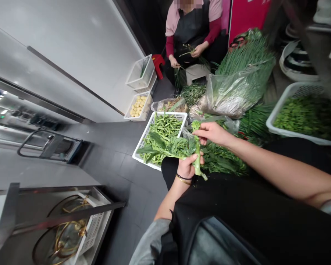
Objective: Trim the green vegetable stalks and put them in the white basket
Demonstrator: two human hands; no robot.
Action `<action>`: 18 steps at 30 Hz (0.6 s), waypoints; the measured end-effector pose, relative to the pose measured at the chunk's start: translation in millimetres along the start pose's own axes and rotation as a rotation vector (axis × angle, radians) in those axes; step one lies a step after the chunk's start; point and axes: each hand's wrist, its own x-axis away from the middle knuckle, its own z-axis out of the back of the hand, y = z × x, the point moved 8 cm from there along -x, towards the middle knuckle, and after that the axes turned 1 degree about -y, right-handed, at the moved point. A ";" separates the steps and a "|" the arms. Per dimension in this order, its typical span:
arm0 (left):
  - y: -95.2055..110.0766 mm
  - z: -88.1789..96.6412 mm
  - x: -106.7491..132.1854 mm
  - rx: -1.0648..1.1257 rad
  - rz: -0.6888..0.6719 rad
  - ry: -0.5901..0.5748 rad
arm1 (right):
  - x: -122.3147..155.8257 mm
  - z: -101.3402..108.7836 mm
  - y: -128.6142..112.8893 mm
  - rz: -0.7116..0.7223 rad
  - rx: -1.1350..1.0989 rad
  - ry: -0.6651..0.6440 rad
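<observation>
My left hand [187, 167] is wrapped around the thick pale stem of a broccolini stalk [198, 163], with long dark leaves [154, 147] spreading leftward from the grip. At the stalk's upper end, the fingers of my right hand [209, 132] pinch just below a small green floret [195, 125]. The stalk stands nearly upright between both hands, over my dark-clad lap. Just beyond the left hand lies a white plastic basket [139, 143] of cut green pieces [165, 125], partly covered by the leaves. Loose leafy greens [223, 160] are heaped beneath the right forearm.
Opposite me sits a person [191, 33] handling thin green stems. Bagged long green stalks [242, 70] are piled at the right, near another basket of greens [281, 99]. A basket of yellowish pieces [138, 106] stands by the wall. A metal rack [107, 208] is at lower left.
</observation>
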 end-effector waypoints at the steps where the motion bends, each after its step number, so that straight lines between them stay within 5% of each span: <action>1: -4.1 -2.3 0.2 0.030 0.035 -0.008 | 0.7 -6.5 4.3 0.005 -0.120 -0.004; 4: -14.4 -4.5 0.5 0.103 0.119 -0.034 | 11.6 -13.8 20.1 0.001 -0.390 -0.001; 7: -17.6 -2.6 -0.4 0.169 0.136 -0.048 | 20.1 -6.5 18.0 0.016 -0.285 -0.019; 10: -20.3 0.1 -2.5 0.207 0.158 -0.021 | 19.1 7.8 -2.0 0.079 -0.031 0.007; 13: -21.3 -3.9 -4.7 0.235 0.143 -0.026 | 20.3 21.0 -28.9 0.251 0.408 0.207; 15: -18.8 -5.5 -5.9 0.238 0.106 -0.022 | 27.6 12.0 -41.9 0.421 0.759 0.282; 18: -6.2 7.2 -10.1 0.179 0.076 0.047 | 40.2 -9.0 -28.7 0.553 1.048 0.189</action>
